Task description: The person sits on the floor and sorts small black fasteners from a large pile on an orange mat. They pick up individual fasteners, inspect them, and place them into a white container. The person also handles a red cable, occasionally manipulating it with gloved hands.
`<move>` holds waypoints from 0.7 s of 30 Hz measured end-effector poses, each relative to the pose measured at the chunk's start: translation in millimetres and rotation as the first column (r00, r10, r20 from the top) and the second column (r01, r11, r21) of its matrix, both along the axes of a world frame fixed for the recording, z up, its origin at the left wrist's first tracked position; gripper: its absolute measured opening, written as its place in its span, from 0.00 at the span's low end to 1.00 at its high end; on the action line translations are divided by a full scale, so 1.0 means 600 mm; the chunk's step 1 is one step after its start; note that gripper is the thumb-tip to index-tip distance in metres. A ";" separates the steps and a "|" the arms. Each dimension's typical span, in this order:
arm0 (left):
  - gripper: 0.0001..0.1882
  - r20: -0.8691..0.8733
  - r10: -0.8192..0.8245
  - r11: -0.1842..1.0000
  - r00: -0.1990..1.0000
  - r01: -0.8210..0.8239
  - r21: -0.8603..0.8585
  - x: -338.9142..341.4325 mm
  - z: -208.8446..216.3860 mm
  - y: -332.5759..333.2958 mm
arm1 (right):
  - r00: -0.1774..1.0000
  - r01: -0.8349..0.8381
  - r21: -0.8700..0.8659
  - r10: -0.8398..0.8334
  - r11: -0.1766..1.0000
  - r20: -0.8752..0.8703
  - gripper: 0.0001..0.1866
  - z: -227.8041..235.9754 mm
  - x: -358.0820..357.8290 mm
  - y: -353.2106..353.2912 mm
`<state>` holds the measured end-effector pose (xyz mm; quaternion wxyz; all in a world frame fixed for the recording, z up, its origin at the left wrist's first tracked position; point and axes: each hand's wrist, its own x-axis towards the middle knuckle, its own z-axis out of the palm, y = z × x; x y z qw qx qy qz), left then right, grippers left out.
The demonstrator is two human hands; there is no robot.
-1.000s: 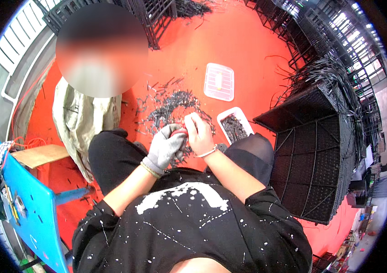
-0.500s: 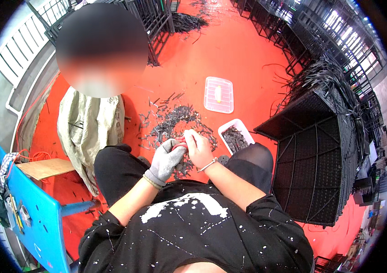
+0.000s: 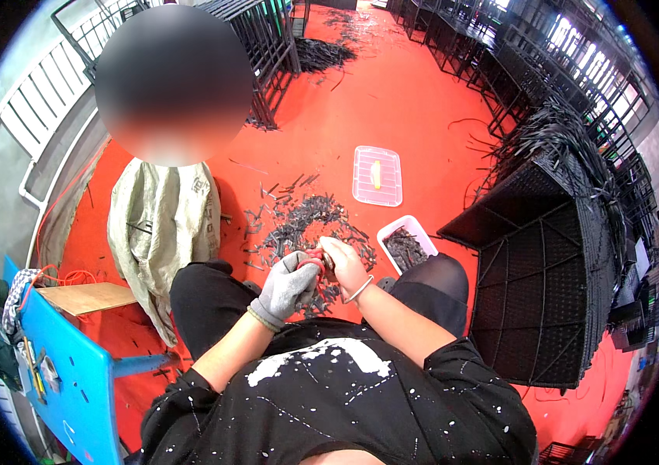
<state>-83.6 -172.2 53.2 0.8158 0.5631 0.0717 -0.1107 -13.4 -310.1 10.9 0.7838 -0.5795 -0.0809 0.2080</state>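
Head view: near the centre, the gloved left hand (image 3: 285, 288) is curled closed around a small red item (image 3: 312, 254). The bare right hand (image 3: 346, 263) has bent fingers against it; whether they grip, I cannot tell. From there, a white tub (image 3: 383, 241) of dark scraps (image 3: 405, 250) sits at three o'clock, a clear lid (image 3: 365, 177) at one, a pale sack (image 3: 163, 225) with illegible markings at ten. Black offcuts (image 3: 306, 215) litter the red floor (image 3: 415, 101) at twelve.

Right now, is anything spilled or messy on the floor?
Yes: short black strips lie scattered over the red floor. That looks odd because the white tub nearby holds similar dark pieces; these strips may be spilled or dropped.
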 end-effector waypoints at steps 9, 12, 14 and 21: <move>0.09 0.025 0.055 0.997 0.998 -0.056 0.052 0.001 -0.010 -0.007 | 0.996 0.044 -0.048 -0.040 0.998 0.074 0.18 0.003 0.002 0.003; 0.11 0.052 0.037 0.999 0.998 -0.038 0.024 0.003 -0.017 -0.009 | 0.992 0.010 -0.054 -0.003 0.999 0.124 0.17 -0.008 0.009 -0.005; 0.11 0.049 0.036 0.999 0.998 -0.037 0.015 0.001 -0.013 -0.008 | 0.992 0.006 -0.066 0.003 0.998 0.127 0.17 0.001 0.007 -0.006; 0.10 0.019 0.056 0.998 0.998 -0.056 0.008 0.000 -0.012 -0.012 | 0.997 0.053 -0.017 -0.052 0.998 0.050 0.15 -0.003 0.006 0.000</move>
